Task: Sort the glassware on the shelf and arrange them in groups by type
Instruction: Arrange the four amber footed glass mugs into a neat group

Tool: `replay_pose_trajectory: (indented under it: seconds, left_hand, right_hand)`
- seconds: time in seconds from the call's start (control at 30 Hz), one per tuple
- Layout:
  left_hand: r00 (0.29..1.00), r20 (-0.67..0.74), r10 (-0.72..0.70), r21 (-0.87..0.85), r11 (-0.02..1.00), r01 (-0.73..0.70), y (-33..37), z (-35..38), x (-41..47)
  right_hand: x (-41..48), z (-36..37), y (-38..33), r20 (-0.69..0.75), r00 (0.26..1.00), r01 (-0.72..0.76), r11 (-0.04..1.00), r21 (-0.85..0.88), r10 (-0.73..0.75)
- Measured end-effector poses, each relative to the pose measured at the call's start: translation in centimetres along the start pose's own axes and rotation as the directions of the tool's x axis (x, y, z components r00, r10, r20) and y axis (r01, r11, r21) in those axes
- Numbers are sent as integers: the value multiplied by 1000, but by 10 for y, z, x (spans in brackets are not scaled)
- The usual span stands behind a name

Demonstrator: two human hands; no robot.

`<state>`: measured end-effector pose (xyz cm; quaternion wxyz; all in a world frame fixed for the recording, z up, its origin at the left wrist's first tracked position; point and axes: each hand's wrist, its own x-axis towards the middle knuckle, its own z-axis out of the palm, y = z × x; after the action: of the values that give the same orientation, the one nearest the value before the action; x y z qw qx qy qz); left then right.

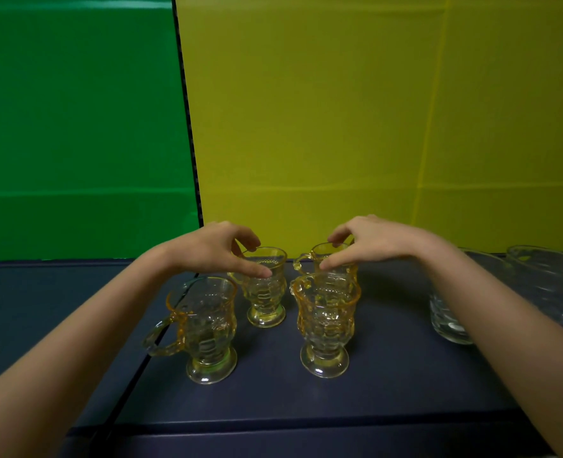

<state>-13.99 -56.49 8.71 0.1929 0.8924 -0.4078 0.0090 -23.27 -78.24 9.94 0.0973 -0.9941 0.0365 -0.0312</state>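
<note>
On a dark blue shelf, four amber footed mugs stand upright in a two-by-two cluster. The front-left mug turns its handle leftward. Behind it, the left hand pinches the rim of the rear-left mug, thumb near, fingers far. The right hand pinches the rear-right mug likewise, just behind the front-right mug. Each held mug stands directly beneath its hand, favouring a straight lift. A clear tumbler and glass bowl sit at right. No writing is legible.
</note>
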Motion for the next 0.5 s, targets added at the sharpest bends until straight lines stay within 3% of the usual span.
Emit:
replay_pose_trajectory:
  seconds: [0.4, 0.5]
  left_hand:
    - [999, -38, -31, -8, 999, 31, 1, 4, 0]
    - [997, -76, -32, -39, 999, 29, 0, -1, -10]
  right_hand:
    - [1, 0, 5, 37, 997, 61, 998, 29, -62]
    - [-9, -5, 5, -61, 996, 70, 997, 46, -67]
